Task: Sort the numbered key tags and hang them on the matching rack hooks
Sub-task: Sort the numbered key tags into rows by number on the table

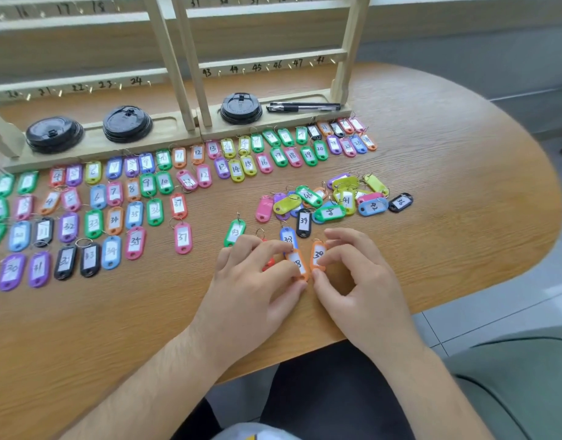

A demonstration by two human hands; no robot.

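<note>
Several coloured numbered key tags lie in ordered rows [114,198] on the wooden table [448,173], and an unsorted pile [340,198] sits right of centre. My left hand [257,281] pinches an orange tag marked 38 [297,263]; a red tag [268,263] shows under its fingers. My right hand [359,274] pinches an orange tag marked 39 [317,255]. A blue tag [287,238], a black 39 tag [303,222] and a green 43 tag [235,231] lie just beyond my fingers. Two wooden racks [267,66] with numbered hooks stand at the back.
Three stacks of black cup lids [127,123] and two black pens [303,107] rest on the rack bases. The table's rounded edge runs at the right, with tiled floor [495,315] and a grey-green chair [521,382] beyond it.
</note>
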